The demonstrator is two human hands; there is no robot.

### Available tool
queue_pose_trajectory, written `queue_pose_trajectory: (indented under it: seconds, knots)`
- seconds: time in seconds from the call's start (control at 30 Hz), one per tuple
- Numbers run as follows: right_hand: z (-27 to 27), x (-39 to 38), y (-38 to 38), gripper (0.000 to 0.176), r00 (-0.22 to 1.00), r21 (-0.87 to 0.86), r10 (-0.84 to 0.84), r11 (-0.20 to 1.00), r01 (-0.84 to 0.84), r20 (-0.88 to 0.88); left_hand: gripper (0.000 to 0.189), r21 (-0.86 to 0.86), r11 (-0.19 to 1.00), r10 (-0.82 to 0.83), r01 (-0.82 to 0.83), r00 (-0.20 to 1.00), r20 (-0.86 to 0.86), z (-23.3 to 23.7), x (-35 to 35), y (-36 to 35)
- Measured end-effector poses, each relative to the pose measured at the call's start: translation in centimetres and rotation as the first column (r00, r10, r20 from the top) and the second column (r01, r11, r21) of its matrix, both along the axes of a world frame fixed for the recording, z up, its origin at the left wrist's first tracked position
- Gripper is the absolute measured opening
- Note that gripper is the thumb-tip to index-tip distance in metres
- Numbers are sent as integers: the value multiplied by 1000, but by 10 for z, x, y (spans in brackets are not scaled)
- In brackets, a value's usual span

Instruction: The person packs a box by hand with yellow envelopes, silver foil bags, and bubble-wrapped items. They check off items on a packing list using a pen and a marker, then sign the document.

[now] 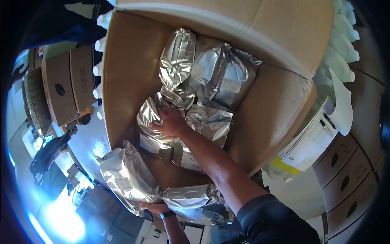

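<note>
A large cardboard box (280,110) stands open in front of me, with several silver foil bags inside. My right hand (172,123) reaches into it, fingers spread on top of a crinkled foil bag (156,136). Another foil bag (203,128) lies right beside that one, partly behind my forearm. Farther in are a tall foil bag (177,61) and a labelled foil bag (233,81). Low in the view, my left hand (156,208) grips the lower end of a foil bag (128,179) at the box's near edge. A second foil bag (191,197) lies against that hand.
White plastic jugs (341,61) line the right side, and more white caps (97,69) show along the left. Papers with a pen (310,134) hang beside the box. Cartons are stacked right (345,179) and left (61,85). A bright light glares lower left.
</note>
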State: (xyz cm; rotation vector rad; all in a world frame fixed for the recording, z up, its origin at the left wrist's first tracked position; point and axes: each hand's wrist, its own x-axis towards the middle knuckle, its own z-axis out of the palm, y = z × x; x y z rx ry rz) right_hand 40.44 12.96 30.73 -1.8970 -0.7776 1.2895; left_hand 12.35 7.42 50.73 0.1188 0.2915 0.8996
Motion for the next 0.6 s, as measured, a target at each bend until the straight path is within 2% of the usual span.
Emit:
queue_pose_trajectory:
  seconds: [0.07,0.13,0.17,0.2,0.27,0.3,0.37,0.43,0.5,0.53,0.57,0.6]
  knots:
    - [-5,-6,-2,82,998,10,-59,998,59,19,83,-75,991,-70,111,906,418,-6,-22,5]
    - [-10,-14,-6,74,951,86,-292,955,284,102,84,-91,986,-84,138,895,438,-9,-30,12]
    - [-11,-10,-11,69,910,135,-368,928,347,191,85,-102,984,-84,144,891,446,-9,-35,13]
    - [-11,-1,-17,69,910,127,-370,928,351,187,86,-115,983,-78,145,889,451,-9,-38,12]
    - [-13,19,-29,71,833,-180,-337,875,449,439,87,-140,982,-55,131,892,450,-5,-46,5]
    - [-16,27,-35,71,838,-188,-329,877,442,435,88,-150,981,-43,122,893,447,-4,-48,2]
    - [-23,39,-42,76,954,-411,-219,865,287,205,88,-33,993,-96,115,932,350,-6,-52,6]
    - [-31,22,-39,77,943,-440,-269,836,329,194,89,26,993,-118,115,950,290,-9,-58,9]
    - [-26,24,-37,79,928,-466,-325,803,372,183,88,6,1000,-10,9,953,303,-14,-71,9]
    - [-16,33,-43,80,977,-498,-209,852,162,-41,88,-10,1000,5,-3,960,280,-11,-73,8]
    - [-8,44,-47,82,963,-481,-86,875,-50,-256,88,-25,1000,21,-15,967,256,-7,-65,6]
    - [-7,45,-47,82,966,-485,-88,873,-43,-244,89,-40,999,35,-26,972,231,-3,-57,5]
